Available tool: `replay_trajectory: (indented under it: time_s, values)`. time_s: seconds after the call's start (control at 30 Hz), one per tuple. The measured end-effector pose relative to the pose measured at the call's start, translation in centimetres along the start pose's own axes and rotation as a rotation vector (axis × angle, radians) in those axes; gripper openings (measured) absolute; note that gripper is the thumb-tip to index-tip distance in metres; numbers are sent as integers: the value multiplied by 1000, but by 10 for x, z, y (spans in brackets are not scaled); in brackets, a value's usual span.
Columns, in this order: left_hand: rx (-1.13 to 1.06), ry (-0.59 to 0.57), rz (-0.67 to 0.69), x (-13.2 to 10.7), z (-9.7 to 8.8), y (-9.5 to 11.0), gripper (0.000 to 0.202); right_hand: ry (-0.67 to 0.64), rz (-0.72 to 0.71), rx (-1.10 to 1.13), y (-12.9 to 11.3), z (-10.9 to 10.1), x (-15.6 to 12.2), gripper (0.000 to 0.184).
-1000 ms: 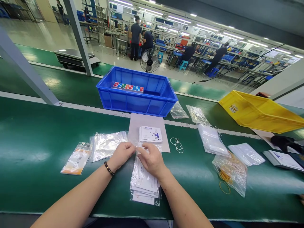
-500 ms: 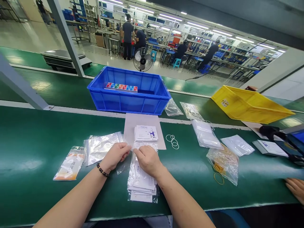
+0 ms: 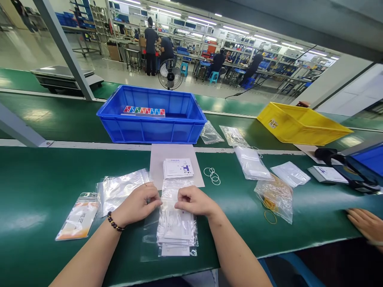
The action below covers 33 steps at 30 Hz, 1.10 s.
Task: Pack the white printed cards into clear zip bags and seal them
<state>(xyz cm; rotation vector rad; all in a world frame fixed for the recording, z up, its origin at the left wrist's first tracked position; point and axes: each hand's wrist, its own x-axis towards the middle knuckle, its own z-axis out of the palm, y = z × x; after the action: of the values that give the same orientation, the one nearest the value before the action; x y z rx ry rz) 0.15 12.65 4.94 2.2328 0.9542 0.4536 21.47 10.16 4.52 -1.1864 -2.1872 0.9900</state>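
My left hand (image 3: 139,204), with a beaded bracelet at its wrist, pinches the edge of a clear plastic bag (image 3: 149,243) that hangs down over the green table. My right hand (image 3: 196,201) is closed, thumb against curled fingers, above a pile of bagged white cards (image 3: 178,229); what it pinches, if anything, is hidden. Just beyond the hands, a stack of printed white cards (image 3: 178,168) rests on a grey sheet (image 3: 157,159). Left of my left hand are clear empty bags (image 3: 119,187) and an orange-and-white packet (image 3: 79,217).
A blue crate (image 3: 152,129) holding a colourful box stands behind the sheet. White rubber bands (image 3: 212,176) lie to its right, near plastic bags (image 3: 253,163) and a bag of yellow bands (image 3: 275,199). A yellow crate (image 3: 302,125) sits farther back; another person's hand (image 3: 365,223) rests at right.
My hands have come nearer and moved slightly apart. The clear bag at my left hand now shows more of its length beside the pile. The view has shifted a little.
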Motion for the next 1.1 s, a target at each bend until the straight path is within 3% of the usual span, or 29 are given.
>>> replay_trajectory:
  time_s: [0.07, 0.13, 0.2, 0.27, 0.4, 0.57, 0.7, 0.77, 1.03, 1.1]
  values:
    - [-26, -12, -42, 0, 0, 0, 18, 66, -22, -15, 8, -3, 0, 20]
    - [-66, -29, -74, 0, 0, -1, 18, 306, -14, -116, 20, -3, 5, 15]
    - [-101, -40, -107, 1, 2, -2, 18, 623, 122, -298, 35, 0, 12, 19]
    - [-125, -56, -125, 2, 4, -3, 19, 801, 306, -460, 51, 2, 20, 26]
    - [-164, -73, -118, 4, 8, -2, 16, 814, 426, -412, 71, 3, 28, 26]
    - [-184, -65, -96, 5, 11, 0, 20, 949, 401, -118, 63, -5, 25, 18]
    - [-188, -81, -86, 7, 13, 1, 21, 943, 314, 388, 45, -9, 19, 15]
    - [-214, -71, -91, 7, 14, 0, 21, 897, 251, 541, 36, -9, 16, 15]
    - [-406, 56, -161, 8, 16, -6, 21, 612, 245, 525, 28, -11, 7, 15]
    - [-444, 77, -141, 8, 18, -5, 22, 473, 234, 496, 25, -10, 6, 13]
